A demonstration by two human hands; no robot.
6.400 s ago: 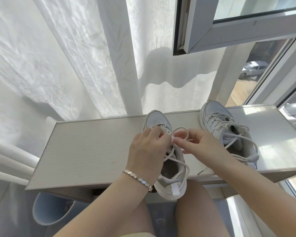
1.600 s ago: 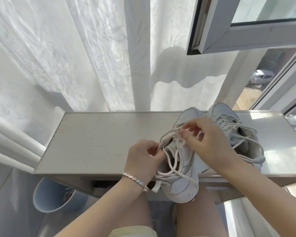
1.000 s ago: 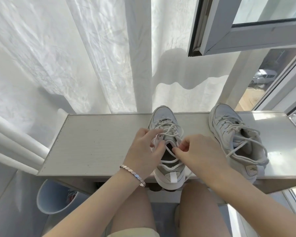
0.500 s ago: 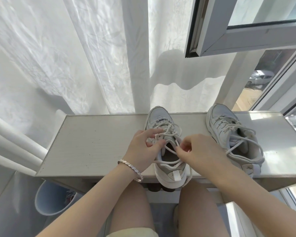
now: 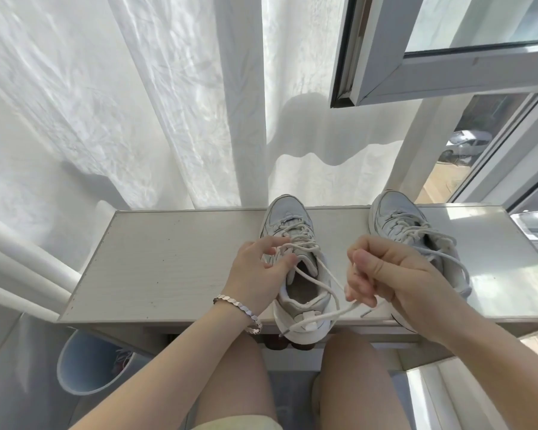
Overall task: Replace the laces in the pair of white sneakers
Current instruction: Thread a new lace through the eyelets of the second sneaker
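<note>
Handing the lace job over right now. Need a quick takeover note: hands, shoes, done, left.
Left hand: grip on the centre sneaker at its upper eyelets.
Right hand: grip on that sneaker's lace, held out to the right; a free end lies across the heel.
Both sneakers stand on the shelf, toes toward the curtain.
Done: centre sneaker's top rows loose; rows near the toe threaded.
Left: pull that lace out, unlace the right sneaker, thread new laces; none in view.
</note>
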